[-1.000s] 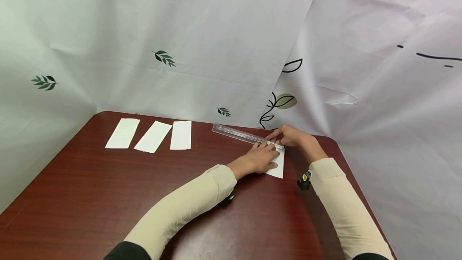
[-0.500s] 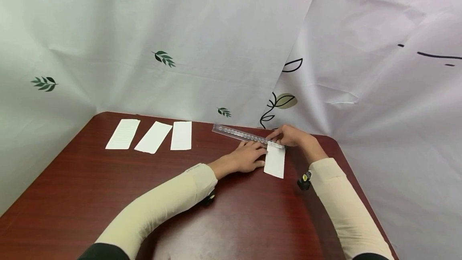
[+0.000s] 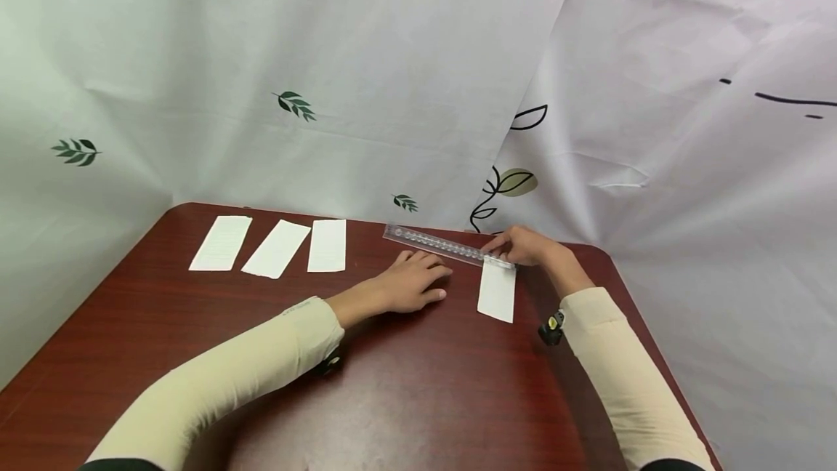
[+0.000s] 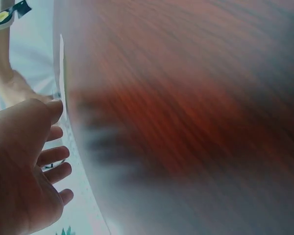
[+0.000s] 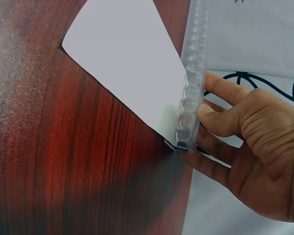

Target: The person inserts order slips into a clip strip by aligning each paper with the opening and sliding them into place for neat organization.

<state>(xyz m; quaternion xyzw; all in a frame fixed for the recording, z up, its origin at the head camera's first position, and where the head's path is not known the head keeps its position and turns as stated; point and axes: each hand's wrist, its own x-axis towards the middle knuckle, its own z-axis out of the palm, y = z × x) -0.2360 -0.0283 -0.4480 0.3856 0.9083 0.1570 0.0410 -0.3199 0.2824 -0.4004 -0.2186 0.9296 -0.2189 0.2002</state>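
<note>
In the head view, a long clear plastic strip with a row of round bumps (image 3: 434,242) lies aslant along the far edge of the table. My right hand (image 3: 523,246) grips its right end, thumb and fingertips at its far edge in the right wrist view. A white paper slip (image 3: 497,289) reaches toward me from that end, its far edge overlapped by the strip (image 5: 188,105). My left hand (image 3: 408,282) is over the table left of the slip, fingers spread and loosely bent, holding nothing. In the left wrist view, the left hand (image 4: 27,161) appears palm-side.
Three white paper slips lie in a row at the back left: a left one (image 3: 221,243), a tilted middle one (image 3: 277,248) and a right one (image 3: 327,246). The dark red wooden table (image 3: 418,384) has rounded back corners. A pale patterned curtain (image 3: 327,57) hangs close behind it.
My left hand has come off the paper slip and moved left over the table, uncovering the slip. The right hand and the clear strip have stayed in place.
</note>
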